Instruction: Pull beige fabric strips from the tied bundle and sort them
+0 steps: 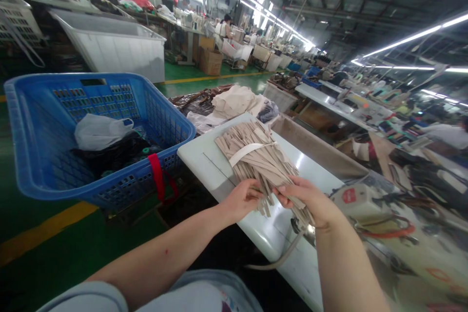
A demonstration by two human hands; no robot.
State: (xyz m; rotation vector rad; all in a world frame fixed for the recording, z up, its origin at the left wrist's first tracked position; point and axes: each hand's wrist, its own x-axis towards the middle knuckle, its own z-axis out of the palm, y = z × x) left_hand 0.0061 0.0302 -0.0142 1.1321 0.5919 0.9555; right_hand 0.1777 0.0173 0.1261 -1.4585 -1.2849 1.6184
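Note:
A bundle of thin beige strips lies on the white tabletop, with a white band wrapped across it. The strips' near ends fan apart toward me. My left hand is closed at the near left ends, its fingers curled around some strips. On the right side of the bundle, my right hand grips strips between thumb and fingers. Their loose ends stick out below that hand.
A blue plastic basket with a white bag and black plastic inside stands at the left. A sewing machine is close on the right. Pale fabric pieces are heaped beyond the tabletop. A large white bin stands farther back.

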